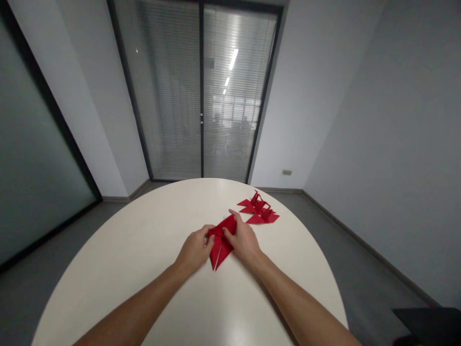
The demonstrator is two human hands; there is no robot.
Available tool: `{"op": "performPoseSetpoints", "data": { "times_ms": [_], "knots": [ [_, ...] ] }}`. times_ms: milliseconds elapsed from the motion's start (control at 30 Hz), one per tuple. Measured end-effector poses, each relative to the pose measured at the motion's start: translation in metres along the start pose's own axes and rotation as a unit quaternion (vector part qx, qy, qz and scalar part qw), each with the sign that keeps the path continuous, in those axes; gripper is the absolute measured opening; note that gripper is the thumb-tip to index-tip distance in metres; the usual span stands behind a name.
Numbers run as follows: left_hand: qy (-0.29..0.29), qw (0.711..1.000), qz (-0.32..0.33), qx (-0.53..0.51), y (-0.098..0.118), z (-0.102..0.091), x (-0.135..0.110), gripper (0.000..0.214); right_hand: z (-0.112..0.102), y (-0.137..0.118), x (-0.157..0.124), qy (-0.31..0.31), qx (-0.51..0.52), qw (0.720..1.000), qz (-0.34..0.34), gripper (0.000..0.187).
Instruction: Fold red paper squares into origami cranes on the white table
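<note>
I have the red, kite-shaped piece of folded paper (220,238) between my two hands, near the middle of the round, cream-white, smooth-topped table (137,250), with its two narrow points toward me and a thin slit parting them. To make this fold well, I judge that I should keep the layers square to one another, let the slit run straight down the centre, and press each crease from the middle outward with light, even force; too hard a pinch could skew the points or crumple a thin corner. My bare left hand (194,250) is closed in a pinch on the paper's left side, the thumb laid along the near face by the edge and the fingers curled up around the left corner, partly hidden from me. My bare right hand (247,240) grips the opposite side, its thumb flat on the upper face near the middle and its fingers reaching past the top right corner, one fingertip standing clear. I cannot tell whether the paper's underside touches the tabletop. Just beyond my right hand, toward the far right edge, sits a cluster of red, sharp-winged folded-paper birds (258,207), close together and apart from my fingers.
</note>
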State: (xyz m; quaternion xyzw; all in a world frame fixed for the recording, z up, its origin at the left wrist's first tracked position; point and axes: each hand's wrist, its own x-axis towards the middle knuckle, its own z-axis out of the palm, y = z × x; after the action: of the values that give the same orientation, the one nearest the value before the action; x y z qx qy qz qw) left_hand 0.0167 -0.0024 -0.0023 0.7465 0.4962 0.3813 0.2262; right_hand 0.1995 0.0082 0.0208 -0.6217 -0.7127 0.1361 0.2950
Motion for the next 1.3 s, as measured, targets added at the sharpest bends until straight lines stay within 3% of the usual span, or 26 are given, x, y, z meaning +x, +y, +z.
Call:
{"op": "performPoseSetpoints", "data": {
  "times_ms": [133, 267, 333, 567, 733, 1000, 1300],
  "knots": [
    [-0.001, 1.000, -0.009, 0.011, 0.001, -0.001, 0.000, 0.031, -0.009, 0.005, 0.001, -0.019, -0.024, 0.999, -0.017, 0.053],
    [0.001, 1.000, -0.002, 0.002, 0.005, -0.002, -0.001, 0.029, -0.010, 0.008, 0.003, -0.038, -0.033, 0.999, -0.013, 0.019],
    [-0.002, 1.000, 0.002, -0.012, 0.006, -0.003, -0.001, 0.029, -0.009, 0.009, 0.004, -0.048, -0.019, 0.998, -0.023, 0.010],
    [-0.024, 0.998, 0.002, -0.061, 0.001, -0.002, -0.001, 0.050, -0.006, 0.018, 0.007, -0.047, -0.002, 0.998, -0.038, 0.019],
    [-0.042, 0.998, 0.024, -0.039, -0.006, -0.001, -0.001, 0.041, -0.008, 0.020, 0.008, -0.034, -0.022, 0.998, -0.038, 0.017],
    [-0.062, 0.987, 0.051, 0.136, -0.010, -0.010, -0.002, 0.036, -0.005, 0.025, 0.009, 0.001, 0.015, 0.999, -0.043, 0.020],
    [-0.035, 0.993, 0.023, 0.108, -0.013, -0.006, -0.002, 0.038, 0.001, 0.022, 0.009, 0.000, 0.096, 0.995, -0.016, 0.033]
  ]
}}
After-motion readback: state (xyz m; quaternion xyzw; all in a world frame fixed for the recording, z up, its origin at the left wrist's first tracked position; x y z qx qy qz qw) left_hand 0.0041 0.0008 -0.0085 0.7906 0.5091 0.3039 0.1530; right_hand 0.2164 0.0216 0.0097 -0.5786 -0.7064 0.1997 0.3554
